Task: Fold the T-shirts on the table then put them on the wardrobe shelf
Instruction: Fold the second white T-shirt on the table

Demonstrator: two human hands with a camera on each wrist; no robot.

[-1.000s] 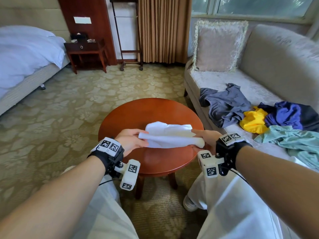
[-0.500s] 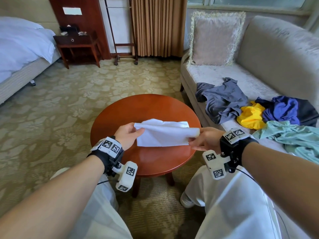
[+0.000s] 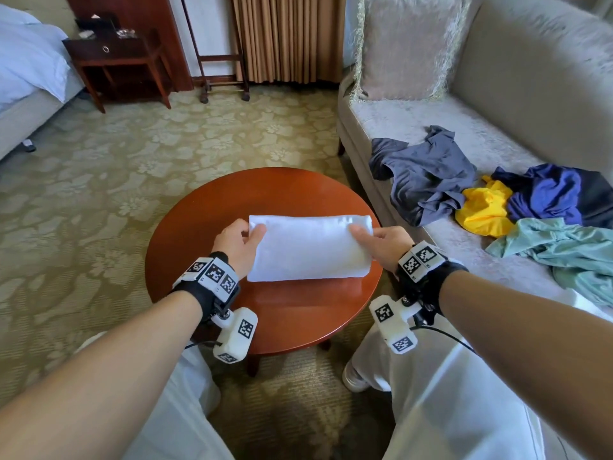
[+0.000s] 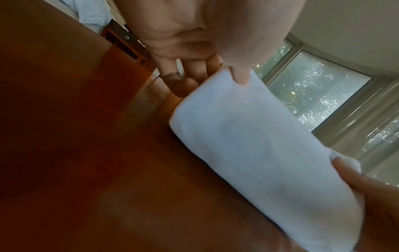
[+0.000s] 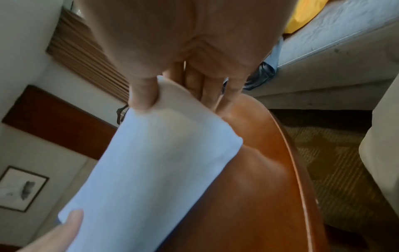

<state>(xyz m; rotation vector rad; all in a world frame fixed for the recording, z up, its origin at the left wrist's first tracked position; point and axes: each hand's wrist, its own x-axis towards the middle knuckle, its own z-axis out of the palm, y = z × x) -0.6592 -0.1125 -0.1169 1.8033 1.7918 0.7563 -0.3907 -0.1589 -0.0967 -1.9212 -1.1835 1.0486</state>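
Folded white cotton T-shirt [image 3: 306,249] held just above round red-brown wooden table [image 3: 282,313]; L hand [image 3: 237,247] & R hand [image 3: 381,247] pinching short ends. Soft, light, floppy; best supported underneath w/ both palms.

Free: I see bare table [image 3: 292,313] in front of the shirt [image 3: 308,247] | Blocked: sofa [image 3: 414,127] just right, piled with clothes [image 3: 428,174]

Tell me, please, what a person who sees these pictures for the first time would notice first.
First, the folded white T-shirt over the round wooden table, pinched at its ends by the left hand and the right hand. Next, the loose heap of coloured clothes on the beige sofa at the right.
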